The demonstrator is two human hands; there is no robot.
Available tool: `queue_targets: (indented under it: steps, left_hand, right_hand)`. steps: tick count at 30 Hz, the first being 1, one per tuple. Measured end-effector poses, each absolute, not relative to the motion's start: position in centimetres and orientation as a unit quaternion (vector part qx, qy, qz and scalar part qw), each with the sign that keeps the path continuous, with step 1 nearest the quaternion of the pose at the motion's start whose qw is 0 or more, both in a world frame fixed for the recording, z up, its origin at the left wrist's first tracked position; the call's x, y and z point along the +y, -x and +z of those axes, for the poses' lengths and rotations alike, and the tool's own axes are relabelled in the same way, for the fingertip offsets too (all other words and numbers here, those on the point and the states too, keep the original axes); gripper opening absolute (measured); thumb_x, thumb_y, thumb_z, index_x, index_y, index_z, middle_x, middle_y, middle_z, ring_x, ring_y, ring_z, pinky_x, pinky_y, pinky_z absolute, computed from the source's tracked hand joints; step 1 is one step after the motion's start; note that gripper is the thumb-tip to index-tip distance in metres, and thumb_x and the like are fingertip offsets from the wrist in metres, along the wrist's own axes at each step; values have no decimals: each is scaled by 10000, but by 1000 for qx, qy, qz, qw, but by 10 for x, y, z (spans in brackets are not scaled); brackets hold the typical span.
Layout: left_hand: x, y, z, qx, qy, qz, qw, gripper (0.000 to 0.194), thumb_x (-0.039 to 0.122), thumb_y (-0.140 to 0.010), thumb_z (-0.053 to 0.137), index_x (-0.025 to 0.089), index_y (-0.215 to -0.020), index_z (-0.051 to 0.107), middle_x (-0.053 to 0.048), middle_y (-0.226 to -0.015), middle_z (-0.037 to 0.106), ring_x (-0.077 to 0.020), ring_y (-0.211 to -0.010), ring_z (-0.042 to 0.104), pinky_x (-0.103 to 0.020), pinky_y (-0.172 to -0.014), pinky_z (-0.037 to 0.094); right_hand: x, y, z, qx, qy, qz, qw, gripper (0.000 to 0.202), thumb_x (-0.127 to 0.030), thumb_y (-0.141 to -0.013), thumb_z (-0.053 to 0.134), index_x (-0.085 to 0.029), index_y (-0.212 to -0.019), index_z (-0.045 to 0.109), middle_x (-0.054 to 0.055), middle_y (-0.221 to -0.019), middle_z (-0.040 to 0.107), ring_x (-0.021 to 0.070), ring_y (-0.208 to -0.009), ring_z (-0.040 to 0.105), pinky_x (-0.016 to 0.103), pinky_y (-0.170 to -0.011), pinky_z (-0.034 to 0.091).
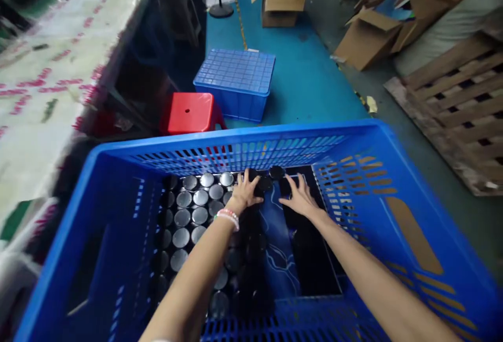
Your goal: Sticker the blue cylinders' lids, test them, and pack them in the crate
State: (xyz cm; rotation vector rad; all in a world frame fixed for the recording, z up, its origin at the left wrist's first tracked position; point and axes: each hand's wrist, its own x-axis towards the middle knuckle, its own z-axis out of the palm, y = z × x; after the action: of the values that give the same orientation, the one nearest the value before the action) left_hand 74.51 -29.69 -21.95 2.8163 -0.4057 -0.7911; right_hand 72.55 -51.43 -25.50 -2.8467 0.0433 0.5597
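Inside a large blue plastic crate (pixel 243 135), round black-lidded containers (pixel 182 217) stand in rows over the left part of the bottom. My left hand (pixel 245 192), with beaded bracelets at the wrist, reaches to the right edge of these rows, fingers spread over the dark lids there. My right hand (pixel 301 198) is apart from it to the right, its fingers stretched out and spread over a dark area. Between the hands, near the far wall, lies a black round lid (pixel 277 173). A blue sheet with pale wavy lines (pixel 279 258) covers part of the crate bottom.
Beyond the crate stand a red stool (pixel 190 113) and a lidded blue bin (pixel 236 75). Open cardboard boxes (pixel 285 1) are farther back. A plastic-covered table (pixel 58 69) runs along the left; a wooden pallet (pixel 463 101) leans at the right.
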Motion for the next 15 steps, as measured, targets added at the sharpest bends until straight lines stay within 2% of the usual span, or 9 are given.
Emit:
queue_targets:
  steps: [4, 10, 12, 15]
  left_hand:
    - [-334, -758, -255, -67, -956, -267, 104, 593, 381, -867, 578, 251, -1389, 329, -106, -1486, 255, -345, -1289, 352, -589, -998, 362]
    - [-352, -730, -260, -19, -962, -258, 90, 670, 471, -807, 623, 276, -1385, 343, -85, -1545, 89, -396, -1338, 238, -579, -970, 399]
    - [-357, -714, -261, -5, -963, -257, 84, 742, 547, -760, 638, 298, -1392, 340, -80, -1560, 8, -437, -1335, 222, -589, -932, 427]
    - [-364, -690, -266, 23, -963, -256, 80, 778, 646, -743, 582, 336, -1409, 322, -83, -1564, -61, -475, -1284, 303, -564, -825, 503]
  right_hand:
    - [-495, -761, -272, -54, 976, 193, 91, 586, -348, -880, 582, -249, -1402, 335, 109, -1474, 267, 331, -1251, 388, 554, -955, 405]
    - [-496, -756, -272, -85, 981, 155, 77, 479, -320, -914, 537, -211, -1359, 397, 106, -1370, 419, 281, -1176, 475, 527, -952, 413]
    - [-498, -755, -271, -97, 980, 158, 74, 500, -324, -902, 555, -215, -1363, 393, 107, -1381, 407, 291, -1188, 463, 537, -956, 406]
    - [-495, -760, -273, -116, 976, 171, 75, 543, -343, -889, 573, -233, -1381, 371, 109, -1427, 352, 305, -1209, 443, 539, -950, 413]
